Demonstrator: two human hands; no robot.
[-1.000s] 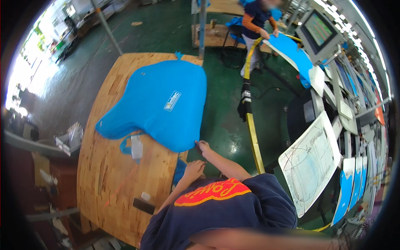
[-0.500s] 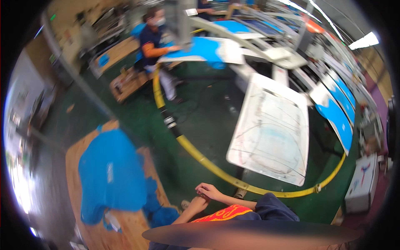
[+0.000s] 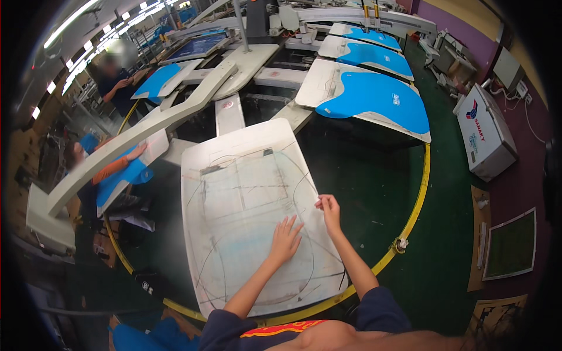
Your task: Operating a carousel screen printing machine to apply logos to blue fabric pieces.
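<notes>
A white, worn printing platen (image 3: 249,205) with dark lines and a faint bluish patch lies right in front of me. My left hand (image 3: 285,241) rests on it with the fingers spread, right of its middle. At the platen's right edge is my right hand (image 3: 331,213), its thumb and fingers pinched together. What lies between those fingertips, if anything, is too small to make out. No blue cloth lies on this platen. On the neighbouring platen to the right a blue cut cloth piece (image 3: 377,102) is spread flat.
A yellow curved rail (image 3: 418,205) rings the machine. Over the left side reaches a long pale arm (image 3: 140,134). Beyond it, a co-worker's hand (image 3: 138,151) touches blue cloth. A white chest freezer (image 3: 487,131) and a framed screen (image 3: 511,245) stand at the right.
My view has swung right, from the wooden table with blue cloth to the platen. My hands, held together near my body before, have parted and reached forward onto the platen and its edge.
</notes>
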